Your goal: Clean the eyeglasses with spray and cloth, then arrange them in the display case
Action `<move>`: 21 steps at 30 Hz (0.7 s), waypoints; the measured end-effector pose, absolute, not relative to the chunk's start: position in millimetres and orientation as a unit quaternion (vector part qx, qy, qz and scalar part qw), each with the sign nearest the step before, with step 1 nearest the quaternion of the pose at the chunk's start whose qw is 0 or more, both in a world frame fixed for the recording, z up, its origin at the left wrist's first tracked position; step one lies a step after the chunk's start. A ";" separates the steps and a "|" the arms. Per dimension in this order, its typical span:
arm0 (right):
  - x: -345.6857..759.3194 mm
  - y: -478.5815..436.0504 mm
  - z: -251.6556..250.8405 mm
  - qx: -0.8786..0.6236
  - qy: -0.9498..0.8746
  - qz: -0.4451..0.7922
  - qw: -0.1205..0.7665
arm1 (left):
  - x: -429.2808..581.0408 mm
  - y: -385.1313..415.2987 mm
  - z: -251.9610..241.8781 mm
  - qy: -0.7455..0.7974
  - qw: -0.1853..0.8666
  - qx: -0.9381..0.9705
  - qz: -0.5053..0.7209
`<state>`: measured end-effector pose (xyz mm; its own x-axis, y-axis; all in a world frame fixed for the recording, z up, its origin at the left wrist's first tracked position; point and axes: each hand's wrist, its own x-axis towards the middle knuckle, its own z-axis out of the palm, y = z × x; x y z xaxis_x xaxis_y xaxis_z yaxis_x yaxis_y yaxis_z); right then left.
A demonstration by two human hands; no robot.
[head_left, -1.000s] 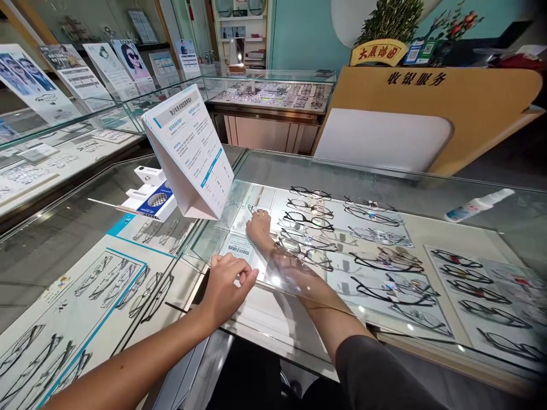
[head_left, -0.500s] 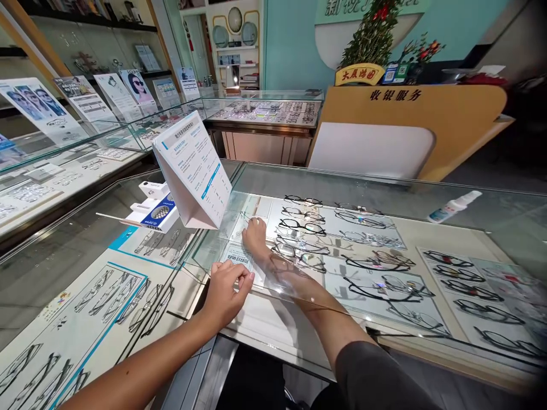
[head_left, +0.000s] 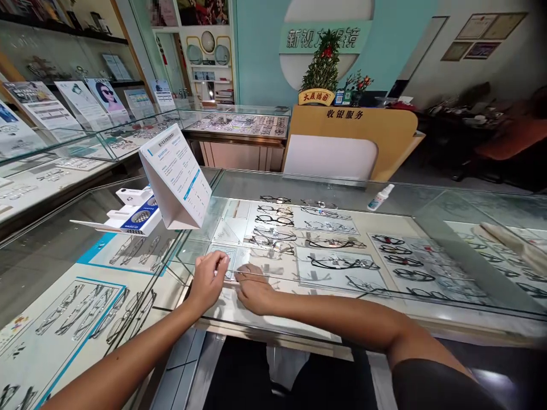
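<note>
My left hand [head_left: 208, 280] rests on the front edge of the glass display case [head_left: 273, 287], its fingers curled and thumb drawn in. Just right of it, my right hand [head_left: 255, 291] reaches in at the front of the case. Its fingers are bent and show partly through the glass; whatever they hold, if anything, I cannot make out. A small printed card [head_left: 233, 259] lies under the glass by both hands. Rows of eyeglasses [head_left: 274, 219] lie inside, beyond and to the right of my right hand.
A tent-shaped sign [head_left: 177, 176] stands on the glass at left, beside a blue-and-white box [head_left: 143, 215]. A spray bottle [head_left: 380, 197] stands on the case farther right. More frames [head_left: 83, 310] fill the left case. Beyond is a cashier counter [head_left: 388, 125].
My right hand has drawn back from deep inside the case to its front edge. My left hand stays on the glass edge. The view has turned to the right and up.
</note>
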<state>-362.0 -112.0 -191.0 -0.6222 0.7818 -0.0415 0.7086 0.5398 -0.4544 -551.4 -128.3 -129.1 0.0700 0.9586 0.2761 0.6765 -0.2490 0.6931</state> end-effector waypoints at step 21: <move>-250.4 80.9 4.5 -0.480 -0.876 0.003 0.041 | -552.6 -124.6 -131.7 0.580 0.190 0.706 0.359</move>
